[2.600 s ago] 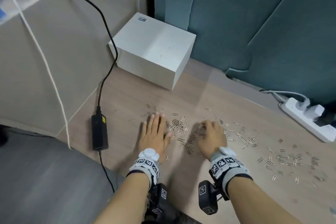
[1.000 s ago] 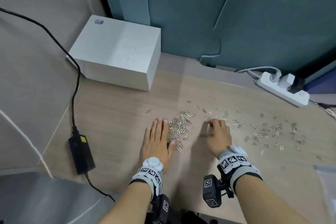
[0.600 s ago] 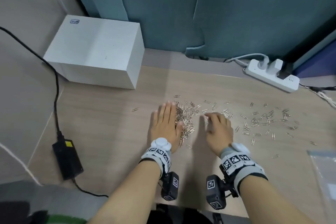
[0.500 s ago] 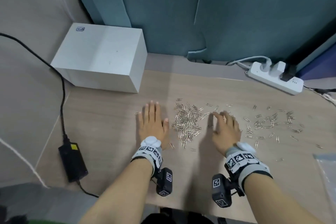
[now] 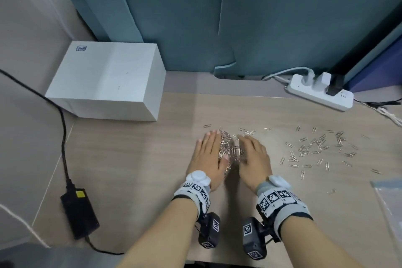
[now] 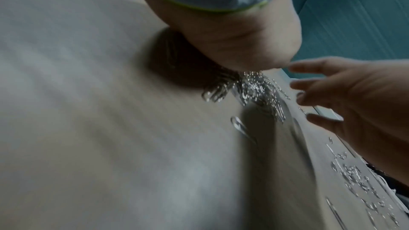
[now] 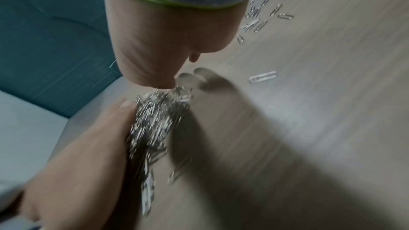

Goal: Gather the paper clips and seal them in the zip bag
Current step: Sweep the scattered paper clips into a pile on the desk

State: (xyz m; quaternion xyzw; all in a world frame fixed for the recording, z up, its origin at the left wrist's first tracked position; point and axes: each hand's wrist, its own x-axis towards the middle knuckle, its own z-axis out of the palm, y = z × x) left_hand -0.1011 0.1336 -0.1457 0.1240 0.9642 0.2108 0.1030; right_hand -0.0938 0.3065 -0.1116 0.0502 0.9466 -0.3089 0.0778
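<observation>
A heap of silver paper clips (image 5: 230,149) lies on the wooden table (image 5: 134,159), squeezed between my two hands. My left hand (image 5: 207,154) lies flat with straight fingers, its inner edge pressing the heap from the left. My right hand (image 5: 253,155) pushes in from the right, fingers straight and a little spread. The heap (image 6: 256,92) shows between both hands in the left wrist view and as a dense pile (image 7: 155,121) in the right wrist view. More loose clips (image 5: 315,148) lie scattered to the right. A corner of the clear zip bag (image 5: 389,198) shows at the right edge.
A white box (image 5: 108,80) stands at the back left against the teal panel (image 5: 217,17). A black power adapter (image 5: 79,213) and its cable lie at the table's left edge. A white power strip (image 5: 319,91) sits at the back right.
Both hands have come together, from a hand's width apart to pressing the clips into a tight heap. More clips from the right side now sit in the heap.
</observation>
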